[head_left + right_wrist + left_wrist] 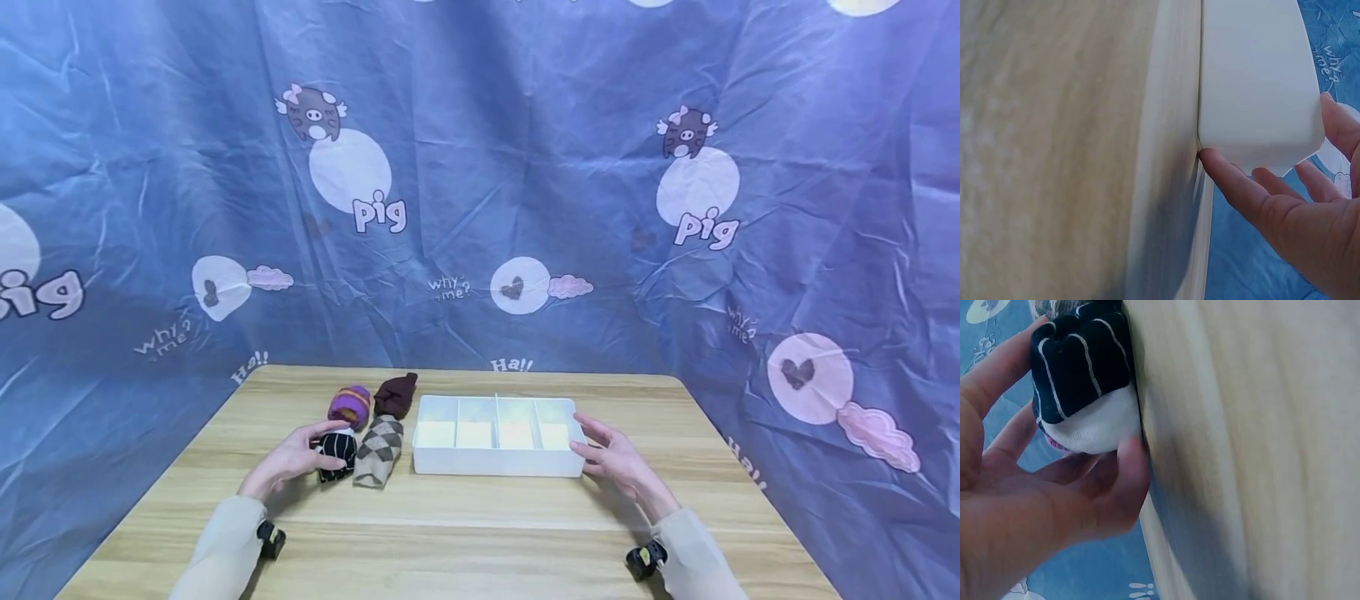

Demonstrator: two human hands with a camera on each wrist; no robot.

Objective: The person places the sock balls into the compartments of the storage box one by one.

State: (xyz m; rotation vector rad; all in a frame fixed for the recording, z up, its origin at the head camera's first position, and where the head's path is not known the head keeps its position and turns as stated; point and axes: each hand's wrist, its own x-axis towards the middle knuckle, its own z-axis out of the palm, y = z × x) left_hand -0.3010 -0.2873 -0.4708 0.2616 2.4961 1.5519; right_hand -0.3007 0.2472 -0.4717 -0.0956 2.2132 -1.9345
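Observation:
At the left of the head view, my left hand holds a black rolled sock with thin white stripes, thumb on one side and fingers on the other. Up close in the left wrist view, the rolled sock shows a white part, with fingertips right at it. A grey-and-beige argyle sock lies just to its right; behind are a purple-and-orange rolled sock and a dark maroon one. My right hand touches the right end of a white divided box with spread, fairly straight fingers.
The box has several compartments in a row, split by thin upright dividers. Everything stands on a wooden table. Blue printed cloth hangs behind the table and along its sides.

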